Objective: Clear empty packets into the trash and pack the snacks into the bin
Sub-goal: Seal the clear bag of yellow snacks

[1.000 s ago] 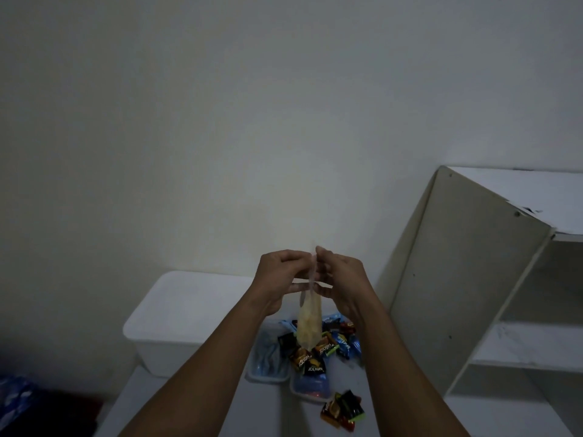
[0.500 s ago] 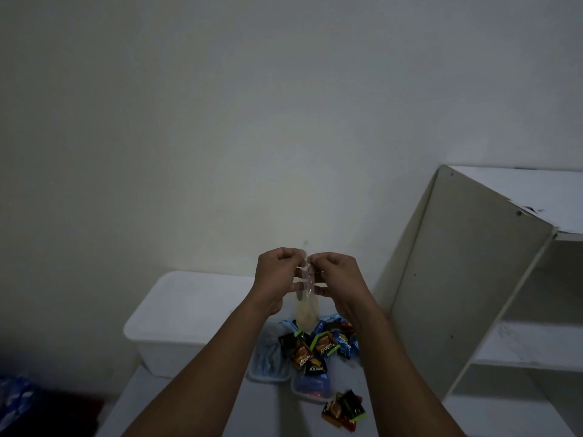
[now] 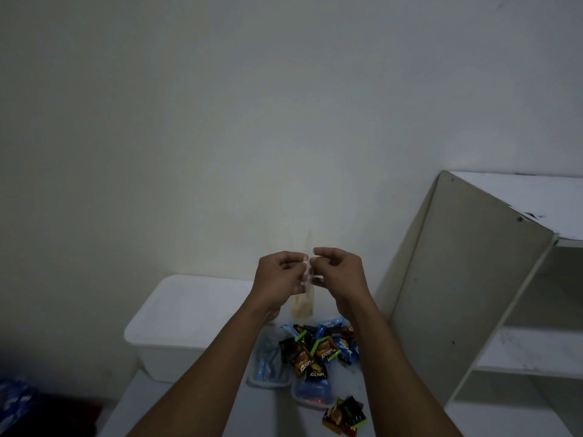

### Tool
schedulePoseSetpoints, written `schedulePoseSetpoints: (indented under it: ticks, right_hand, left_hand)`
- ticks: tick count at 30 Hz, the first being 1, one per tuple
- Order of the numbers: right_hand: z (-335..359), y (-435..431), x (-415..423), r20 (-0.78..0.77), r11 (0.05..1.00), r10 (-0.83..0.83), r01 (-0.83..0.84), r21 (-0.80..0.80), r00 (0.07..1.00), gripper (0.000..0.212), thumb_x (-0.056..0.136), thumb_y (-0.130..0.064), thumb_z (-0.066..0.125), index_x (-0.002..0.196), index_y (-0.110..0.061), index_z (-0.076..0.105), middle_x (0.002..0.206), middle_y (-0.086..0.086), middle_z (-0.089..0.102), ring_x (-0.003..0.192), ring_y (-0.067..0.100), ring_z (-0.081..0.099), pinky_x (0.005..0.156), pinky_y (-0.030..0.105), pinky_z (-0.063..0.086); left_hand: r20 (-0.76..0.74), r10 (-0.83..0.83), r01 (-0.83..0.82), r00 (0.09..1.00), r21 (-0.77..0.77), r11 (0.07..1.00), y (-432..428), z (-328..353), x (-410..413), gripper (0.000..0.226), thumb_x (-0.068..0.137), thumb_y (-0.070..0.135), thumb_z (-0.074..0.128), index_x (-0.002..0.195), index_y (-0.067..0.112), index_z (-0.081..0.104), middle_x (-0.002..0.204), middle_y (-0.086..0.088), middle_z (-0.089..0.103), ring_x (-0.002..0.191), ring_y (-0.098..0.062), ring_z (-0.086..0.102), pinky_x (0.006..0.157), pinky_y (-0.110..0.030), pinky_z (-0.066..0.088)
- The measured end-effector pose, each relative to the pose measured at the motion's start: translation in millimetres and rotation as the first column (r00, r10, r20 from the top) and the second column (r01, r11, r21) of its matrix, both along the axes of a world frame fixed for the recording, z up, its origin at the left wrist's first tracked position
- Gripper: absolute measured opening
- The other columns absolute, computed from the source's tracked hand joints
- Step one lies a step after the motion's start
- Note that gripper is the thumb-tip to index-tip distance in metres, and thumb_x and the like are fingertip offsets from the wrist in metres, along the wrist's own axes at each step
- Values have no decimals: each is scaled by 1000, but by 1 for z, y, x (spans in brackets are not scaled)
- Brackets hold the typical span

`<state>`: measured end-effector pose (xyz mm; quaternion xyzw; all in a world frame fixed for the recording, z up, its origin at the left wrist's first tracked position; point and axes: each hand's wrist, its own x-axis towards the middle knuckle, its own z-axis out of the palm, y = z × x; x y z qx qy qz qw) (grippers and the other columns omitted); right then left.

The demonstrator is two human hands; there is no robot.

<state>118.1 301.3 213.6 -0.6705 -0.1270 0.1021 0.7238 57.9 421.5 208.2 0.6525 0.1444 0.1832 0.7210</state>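
I hold a clear plastic packet [image 3: 303, 305] with pale yellow snack pieces at its bottom, raised in front of the wall. My left hand [image 3: 279, 275] and my right hand [image 3: 339, 272] both pinch its top, one on each side. Below it, a heap of small snack packets [image 3: 321, 350] in black, blue, green and orange lies on the white table [image 3: 189, 411]. Two more dark packets [image 3: 344, 417] lie nearer to me. A white lidded bin [image 3: 186, 323] stands at the back left of the table.
Two shallow clear containers [image 3: 269, 364] with bluish contents sit beside and under the heap. A white shelf unit [image 3: 492, 279] stands tilted at the right. Something blue [image 3: 14, 402] lies low at the far left, in the dark.
Both hands have worked at the packet's top, and the packet has risen a little, so its bottom now hangs above the heap.
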Motion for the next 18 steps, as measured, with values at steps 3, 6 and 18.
schedulePoseSetpoints:
  ticks: [3, 6, 18]
  right_hand:
    - [4, -4, -5, -8, 990, 105, -105, -90, 994, 24, 86, 2, 67, 109, -4, 69, 84, 18, 74, 68, 20, 71, 61, 30, 57]
    - [5, -6, -8, 27, 988, 129, -127, -89, 991, 29, 83, 11, 63, 108, -1, 68, 81, 20, 72, 69, 22, 70, 64, 33, 60]
    - [6, -1, -12, 145, 982, 159, -142, -122, 977, 26, 89, 2, 60, 106, -12, 73, 74, 6, 67, 68, 19, 67, 65, 32, 59]
  left_hand:
    - [16, 23, -22, 1000, -27, 999, 1, -1, 0, 16, 94, 1, 60, 101, 7, 72, 100, -19, 72, 81, -22, 71, 72, -41, 63]
    - [8, 17, -16, 1000, -49, 999, 1, -2, 2, 16, 94, -1, 59, 103, 5, 71, 101, -22, 71, 84, -26, 70, 70, -41, 62]
    - [37, 64, -57, 997, -166, 984, 3, 6, 6, 12, 92, 9, 67, 102, 4, 68, 93, -16, 72, 80, -25, 70, 72, -50, 62]
